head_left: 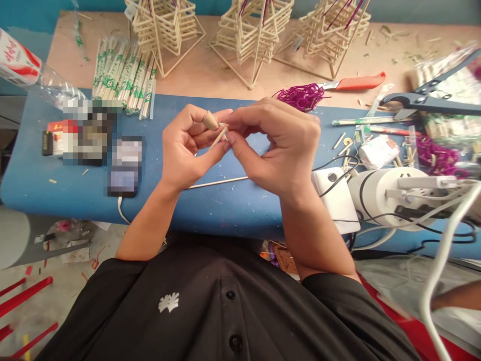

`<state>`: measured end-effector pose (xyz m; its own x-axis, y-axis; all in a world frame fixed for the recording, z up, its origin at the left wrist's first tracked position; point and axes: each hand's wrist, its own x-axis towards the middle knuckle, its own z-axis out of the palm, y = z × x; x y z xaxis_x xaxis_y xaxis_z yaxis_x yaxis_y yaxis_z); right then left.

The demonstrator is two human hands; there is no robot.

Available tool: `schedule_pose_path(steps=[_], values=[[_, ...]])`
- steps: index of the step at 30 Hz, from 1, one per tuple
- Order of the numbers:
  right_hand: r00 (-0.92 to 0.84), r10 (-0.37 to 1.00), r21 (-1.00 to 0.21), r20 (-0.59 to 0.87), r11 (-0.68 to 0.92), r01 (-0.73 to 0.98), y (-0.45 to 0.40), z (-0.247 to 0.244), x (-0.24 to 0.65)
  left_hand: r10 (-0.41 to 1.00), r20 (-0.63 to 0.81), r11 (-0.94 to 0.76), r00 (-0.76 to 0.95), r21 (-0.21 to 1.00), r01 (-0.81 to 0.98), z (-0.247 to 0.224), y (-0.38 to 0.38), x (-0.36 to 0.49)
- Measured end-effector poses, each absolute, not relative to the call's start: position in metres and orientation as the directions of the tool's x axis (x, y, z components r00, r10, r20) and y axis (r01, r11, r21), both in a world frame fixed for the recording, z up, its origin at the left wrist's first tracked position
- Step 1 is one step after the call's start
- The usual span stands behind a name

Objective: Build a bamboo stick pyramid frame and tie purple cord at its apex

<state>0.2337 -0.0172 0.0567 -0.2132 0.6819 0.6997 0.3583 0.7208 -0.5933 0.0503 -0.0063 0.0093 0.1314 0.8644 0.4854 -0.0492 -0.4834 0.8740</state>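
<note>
Over the middle of the blue table mat, my left hand [190,145] pinches a short wooden stick [218,139] between thumb and fingers. A tan wrap [209,120] covers one of its fingertips. My right hand [278,143] meets it from the other side, thumb and forefinger closed at the stick's upper end. What those right fingertips grip is too small to make out. A longer thin wooden stick [218,183] lies on the mat below both hands, its right end hidden behind my right hand.
Stacked-stick frames [255,30] stand along the back. Wrapped chopsticks [124,75] and a phone [126,165] lie left. Purple cord [302,96], an orange-handled knife [361,82], dark-handled cutters [432,100] and a white power strip [391,195] with cables are right.
</note>
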Motion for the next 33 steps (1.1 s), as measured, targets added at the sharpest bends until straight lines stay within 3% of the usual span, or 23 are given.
schedule_pose_path(steps=[6,11,16,22,33], values=[[-0.193,0.677,-0.573,0.710,0.716,0.398,-0.016,0.063,0.233,0.853,0.513,-0.511,0.095,0.858,-0.045,0.019,-0.016,0.055],[-0.166,0.624,-0.555,0.764,0.765,0.327,-0.016,0.067,0.232,0.848,0.525,-0.525,0.066,0.851,-0.020,0.012,-0.010,0.057],[-0.155,0.676,-0.584,0.721,0.713,0.388,-0.018,0.066,0.232,0.814,0.567,-0.569,0.124,0.822,-0.028,0.000,0.000,0.051],[-0.181,0.666,-0.580,0.723,0.729,0.364,-0.017,0.061,0.236,0.873,0.487,-0.487,0.028,0.873,0.000,0.021,-0.015,0.058],[-0.196,0.699,-0.622,0.688,0.707,0.336,-0.020,0.068,0.236,0.849,0.527,-0.517,0.038,0.843,-0.146,0.020,-0.012,0.057]])
